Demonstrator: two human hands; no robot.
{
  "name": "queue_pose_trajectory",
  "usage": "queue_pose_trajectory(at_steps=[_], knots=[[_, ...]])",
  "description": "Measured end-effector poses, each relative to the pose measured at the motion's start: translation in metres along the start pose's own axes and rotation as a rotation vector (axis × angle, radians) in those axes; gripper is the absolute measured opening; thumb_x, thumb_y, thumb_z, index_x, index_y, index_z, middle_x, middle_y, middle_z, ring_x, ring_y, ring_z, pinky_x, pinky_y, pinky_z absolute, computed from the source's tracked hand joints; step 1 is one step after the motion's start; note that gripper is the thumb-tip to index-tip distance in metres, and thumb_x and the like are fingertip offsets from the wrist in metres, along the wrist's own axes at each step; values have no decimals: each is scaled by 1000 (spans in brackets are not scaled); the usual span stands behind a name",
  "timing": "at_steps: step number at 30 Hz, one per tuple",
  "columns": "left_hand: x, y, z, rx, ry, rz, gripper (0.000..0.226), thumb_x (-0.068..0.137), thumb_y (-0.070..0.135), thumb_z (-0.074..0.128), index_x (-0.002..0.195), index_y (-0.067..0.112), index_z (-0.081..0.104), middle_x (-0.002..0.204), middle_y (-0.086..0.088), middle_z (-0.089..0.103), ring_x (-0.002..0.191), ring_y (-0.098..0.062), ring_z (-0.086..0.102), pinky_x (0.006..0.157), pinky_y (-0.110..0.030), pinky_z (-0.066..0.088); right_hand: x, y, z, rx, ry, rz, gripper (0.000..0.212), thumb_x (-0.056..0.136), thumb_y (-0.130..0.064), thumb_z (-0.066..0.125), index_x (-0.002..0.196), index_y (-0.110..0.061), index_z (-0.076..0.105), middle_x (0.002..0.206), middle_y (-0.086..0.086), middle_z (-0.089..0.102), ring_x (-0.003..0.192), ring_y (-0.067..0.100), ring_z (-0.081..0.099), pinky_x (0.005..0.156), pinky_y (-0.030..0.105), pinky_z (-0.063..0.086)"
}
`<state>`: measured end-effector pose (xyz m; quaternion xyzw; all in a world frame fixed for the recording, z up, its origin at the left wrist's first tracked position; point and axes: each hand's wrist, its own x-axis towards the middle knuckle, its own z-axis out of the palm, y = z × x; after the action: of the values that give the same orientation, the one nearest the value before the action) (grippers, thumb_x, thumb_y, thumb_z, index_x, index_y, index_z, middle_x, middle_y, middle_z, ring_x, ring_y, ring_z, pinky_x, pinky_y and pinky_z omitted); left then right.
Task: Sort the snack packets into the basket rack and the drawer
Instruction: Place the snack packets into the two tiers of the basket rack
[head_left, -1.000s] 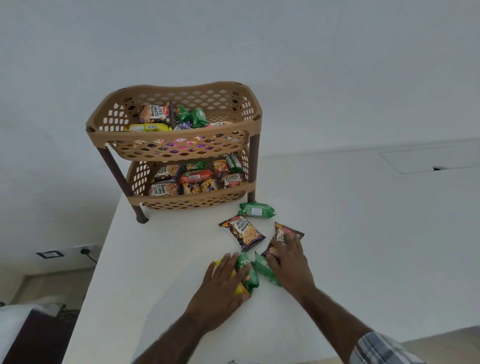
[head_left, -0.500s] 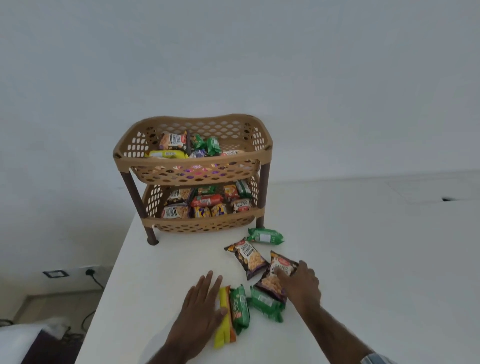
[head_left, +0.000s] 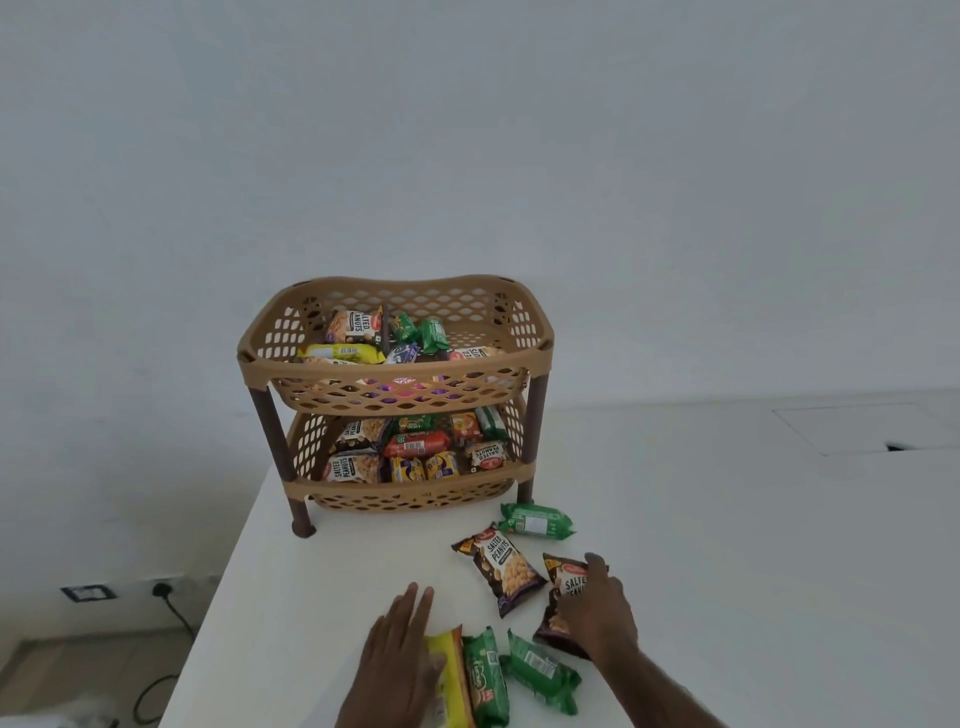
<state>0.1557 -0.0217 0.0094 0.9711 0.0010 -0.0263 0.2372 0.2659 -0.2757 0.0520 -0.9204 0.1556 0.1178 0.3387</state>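
head | left hand (head_left: 397, 662) slid off yellow packet (head_left: 448, 675) | right hand (head_left: 597, 613) stays on peanuts packet (head_left: 563, 597)

A single head-worn wide-angle camera looks forward and down across a white table (head_left: 675, 545). The basket rack (head_left: 395, 364) stands near, toward 12 o'clock; both hands enter close at 6 o'clock. A wall fills the upper half.

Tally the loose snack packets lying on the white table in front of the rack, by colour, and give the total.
Green packets: 3, one by the rack's foot, one beside the yellow, one near the right hand
Dark salted-peanut packets: 2, one lying free, one under the right hand
Yellow packets: 1, under the left hand
Total: 6
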Motion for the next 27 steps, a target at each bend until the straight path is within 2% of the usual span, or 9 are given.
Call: queue_pose_trajectory(at_steps=[4,8,11,13,15,19,24,25,27], knots=[[9,-14,2,13,42,-36,96,79,82,-20,157,38,12,162,17,-3,153,-9,-4,117,-19,-13,3,-2,-12,65,8,-60,59,83,-16,63,139,-20,47,118,9,63,96,24,66,83,41,58],[15,-20,2,-3,70,-25,98,79,79,-23,156,40,21,163,21,-1,151,0,-9,119,-21,-11,-13,-25,-49,156,59,-85,56,87,-7,63,140,-15,50,114,7,66,79,15,70,68,31,59],[16,-22,4,-4,103,-17,94,82,77,-22,156,40,22,163,21,0,151,1,-9,119,-21,-12,-16,-64,-100,242,164,-187,56,88,-4,65,141,-18,54,124,2,64,89,15,63,66,15,51],[17,-23,7,11,106,-15,89,86,76,-17,156,39,24,163,20,3,152,-2,-6,118,-19,-13,-13,-104,-140,329,216,-290,54,85,-7,66,134,-28,61,126,-3,65,101,15,63,80,20,53],[17,-25,7,55,67,-27,74,98,69,-1,153,36,37,163,14,20,152,-6,8,118,-18,-8,-14,-148,-177,381,222,-423,51,80,-17,67,126,-38,64,123,-8,69,108,16,67,94,35,56],[23,-33,11,82,-16,-44,61,105,55,16,131,31,66,143,4,59,135,-12,37,114,-21,7,4,-251,-224,452,295,-593,51,81,-7,65,127,-30,67,121,-7,67,101,10,68,85,32,60],[28,-23,4,108,130,31,65,103,56,13,117,30,71,130,3,67,129,-16,43,118,-21,4,58,-348,-202,165,237,-640,49,82,-8,64,130,-16,66,132,5,65,113,22,65,98,38,54],[30,-21,3,115,152,43,60,103,56,12,118,31,64,129,3,65,129,-15,45,118,-22,9,67,-360,-192,78,223,-633,47,84,-8,66,131,-13,66,133,7,64,115,23,64,99,37,53],[34,-20,4,137,188,67,54,103,56,10,116,30,56,118,1,72,111,-17,67,105,-27,30,82,-378,-170,-65,175,-618,42,85,-10,69,127,-8,67,124,11,68,108,26,66,95,39,55]])
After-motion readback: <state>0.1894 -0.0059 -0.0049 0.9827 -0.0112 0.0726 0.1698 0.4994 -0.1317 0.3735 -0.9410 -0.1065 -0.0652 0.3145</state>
